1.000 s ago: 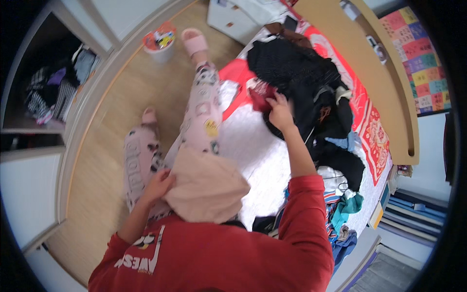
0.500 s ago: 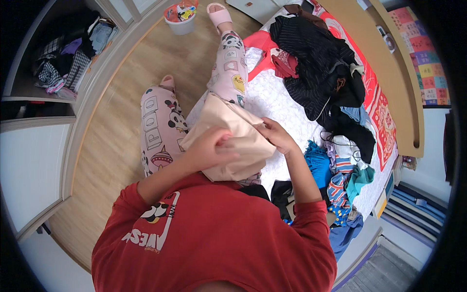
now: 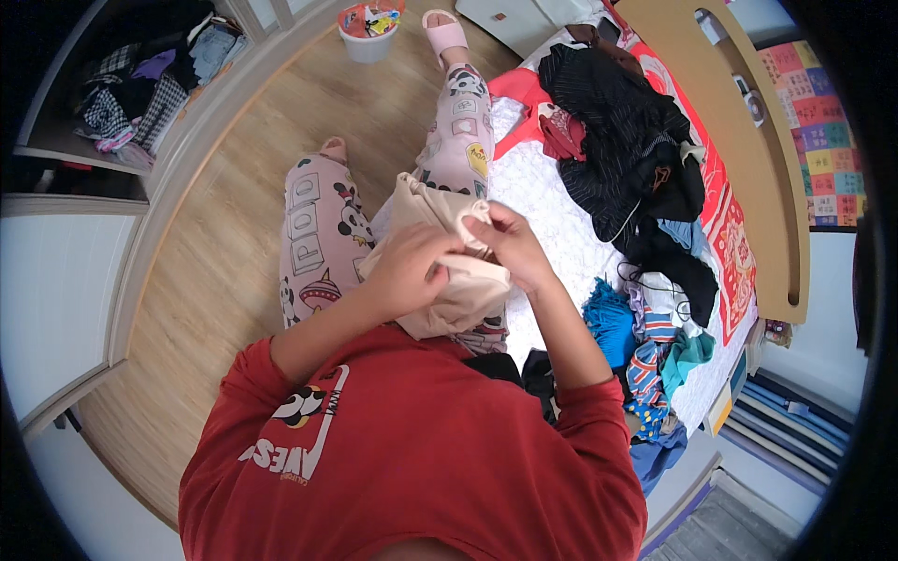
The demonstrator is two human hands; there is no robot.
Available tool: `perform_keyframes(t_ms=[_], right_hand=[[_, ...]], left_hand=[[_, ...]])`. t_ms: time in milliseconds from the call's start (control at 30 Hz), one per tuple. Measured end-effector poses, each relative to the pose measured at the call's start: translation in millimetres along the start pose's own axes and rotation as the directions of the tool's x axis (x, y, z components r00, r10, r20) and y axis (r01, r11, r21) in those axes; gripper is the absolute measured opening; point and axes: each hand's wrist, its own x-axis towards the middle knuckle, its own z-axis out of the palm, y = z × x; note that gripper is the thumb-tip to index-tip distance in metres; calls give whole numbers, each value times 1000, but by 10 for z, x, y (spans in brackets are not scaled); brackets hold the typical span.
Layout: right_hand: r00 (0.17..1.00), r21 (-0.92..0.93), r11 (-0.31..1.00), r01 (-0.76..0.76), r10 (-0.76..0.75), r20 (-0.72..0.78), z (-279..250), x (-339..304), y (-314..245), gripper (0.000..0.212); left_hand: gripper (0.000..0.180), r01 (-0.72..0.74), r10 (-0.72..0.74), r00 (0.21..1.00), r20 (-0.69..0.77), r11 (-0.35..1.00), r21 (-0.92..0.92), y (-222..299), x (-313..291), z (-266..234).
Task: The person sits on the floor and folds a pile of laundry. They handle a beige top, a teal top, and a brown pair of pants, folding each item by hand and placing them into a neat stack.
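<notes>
While gripped, beige garment [image 3: 440, 271] (bucket [image 3: 368, 42] cluttered)

The person wears a red sweatshirt [image 3: 412, 458] with a cartoon print, pink patterned trousers [image 3: 323, 234] and pink slippers [image 3: 444, 33].

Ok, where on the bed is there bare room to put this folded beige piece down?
Bare white bedspread lies between the beige garment and the black clothes pile. The right side is crowded: the teal and striped clothes fill it down to the bed's edge.
</notes>
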Motion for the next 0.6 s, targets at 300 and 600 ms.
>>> perform_keyframes(t_ms=[300,600], right_hand=[[781,26,903,429,-355,-514,-774,52,-693,23],[973,41,977,207,-202,-110,-330,47,-1181,23]], left_hand=[[16,48,-277,914,-295,798,-600,-704,-543,-1425],[15,91,-389,920,36,123,-988,-681,-619,-2049]])
